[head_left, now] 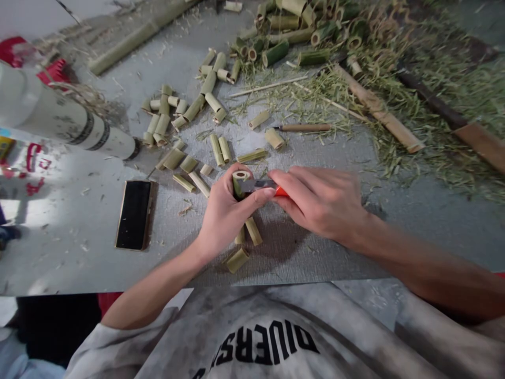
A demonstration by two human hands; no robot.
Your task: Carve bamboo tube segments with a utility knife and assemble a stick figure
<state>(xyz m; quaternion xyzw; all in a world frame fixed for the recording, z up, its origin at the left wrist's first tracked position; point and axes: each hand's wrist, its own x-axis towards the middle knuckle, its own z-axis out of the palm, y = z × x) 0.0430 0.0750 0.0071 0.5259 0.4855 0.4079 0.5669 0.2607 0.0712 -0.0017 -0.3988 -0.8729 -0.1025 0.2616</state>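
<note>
Both hands are closed: the left hand grips a bamboo piece upright, and the right hand clasps a knife, its blade on the piece's rim between them. Shallow, controlled strokes seem wise, with the left thumb clear of the edge.

A dark phone is laid flat on the table, just beside a grey mat. Short cut bamboo pieces are scattered over the mat's far left part, and greener tubes are heaped at its far edge. A small wooden-handled tool is laid near the middle, with thin shavings spread to its right. A long bamboo pole is seen far left, and a white bottle is lying on its side nearer.
</note>
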